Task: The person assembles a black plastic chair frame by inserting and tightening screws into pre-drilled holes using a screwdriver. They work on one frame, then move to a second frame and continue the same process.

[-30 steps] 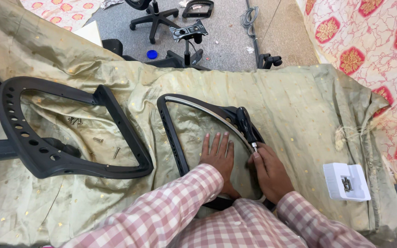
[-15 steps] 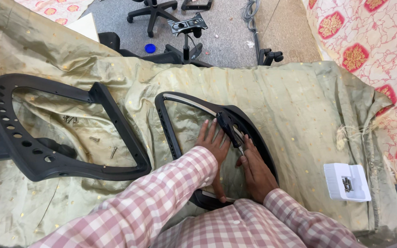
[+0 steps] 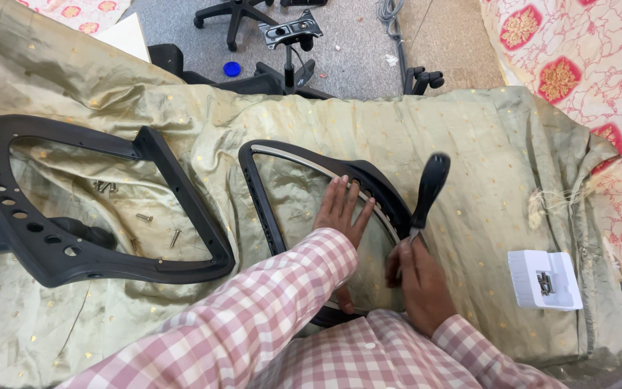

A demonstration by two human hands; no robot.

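My left hand [image 3: 341,212] lies flat, fingers spread, on the rim of a small black chair frame [image 3: 268,202] that rests on a green cloth-covered table [image 3: 484,144]. My right hand [image 3: 415,277] grips the shaft of a screwdriver with a black handle [image 3: 430,187], its handle pointing up and away from me, at the right side of the same frame. A larger black perforated chair-back frame [image 3: 52,245] lies to the left.
Several loose screws [image 3: 142,216] lie on the cloth inside the large frame. A white tray with small hardware [image 3: 545,281] sits at the right. Chair bases and a mechanism plate [image 3: 289,32] stand on the floor beyond. Floral fabric [image 3: 584,65] hangs at the right.
My right hand has lifted the screwdriver so its handle stands up clear of the frame. My left hand slid slightly up along the rim.
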